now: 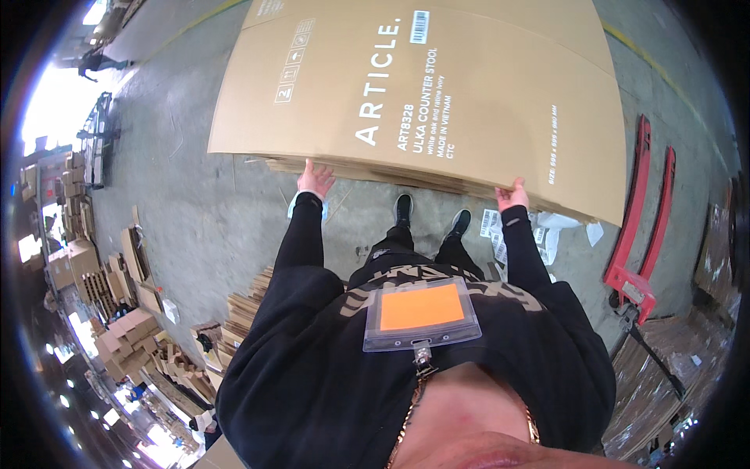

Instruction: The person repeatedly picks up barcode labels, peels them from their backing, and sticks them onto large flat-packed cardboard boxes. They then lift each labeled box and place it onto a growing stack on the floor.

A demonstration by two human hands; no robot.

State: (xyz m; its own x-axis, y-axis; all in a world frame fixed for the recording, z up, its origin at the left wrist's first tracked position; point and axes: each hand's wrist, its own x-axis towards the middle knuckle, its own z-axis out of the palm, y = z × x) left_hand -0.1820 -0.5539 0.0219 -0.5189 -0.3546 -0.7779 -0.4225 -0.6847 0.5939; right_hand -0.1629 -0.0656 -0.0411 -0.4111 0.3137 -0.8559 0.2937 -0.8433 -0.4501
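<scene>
A large flat brown cardboard sheet [484, 78], printed with white lettering, symbols and a barcode label, spreads out in front of me. My left hand [316, 180] grips its near edge left of the middle, its fingers partly hidden at the edge. Further right along that same edge, my right hand [513, 195] is closed on the cardboard, its thumb on the upper face. Layered edges of more flat cardboard [375, 172] show beneath the sheet. A light blue band circles my left wrist, and black sleeves cover both forearms.
Right of the sheet lies a red pallet jack [629, 273] with two long forks. White labelled papers and plastic [547, 234] lie on the concrete floor [242, 227] by my feet. Cardboard strips [246, 309] are piled at my left; wrapped stacks [664, 383] stand at lower right.
</scene>
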